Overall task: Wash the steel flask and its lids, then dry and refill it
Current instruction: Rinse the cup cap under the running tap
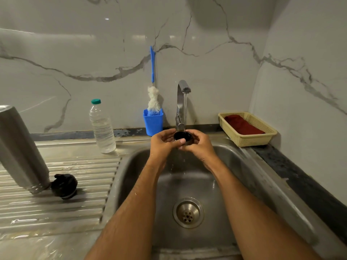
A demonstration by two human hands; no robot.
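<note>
Both hands hold a black cup-shaped lid (182, 136) under the running tap (183, 102), over the steel sink (234, 166). My left hand (164, 140) grips it from the left, with the thumb on its rim. From the right, my right hand (200, 144) cups it. Water streams into the lid's open mouth. The steel flask (19, 149) stands upside down on the ribbed drainboard (56, 209) at the left. A black stopper lid (64, 186) lies beside its mouth.
A clear plastic water bottle (102, 128) with a green cap stands behind the drainboard. A blue holder (153, 123) with a bottle brush (153, 96) is next to the tap. A yellow basket (262, 136) with a red cloth (243, 125) sits at the right. The drain (188, 212) is below.
</note>
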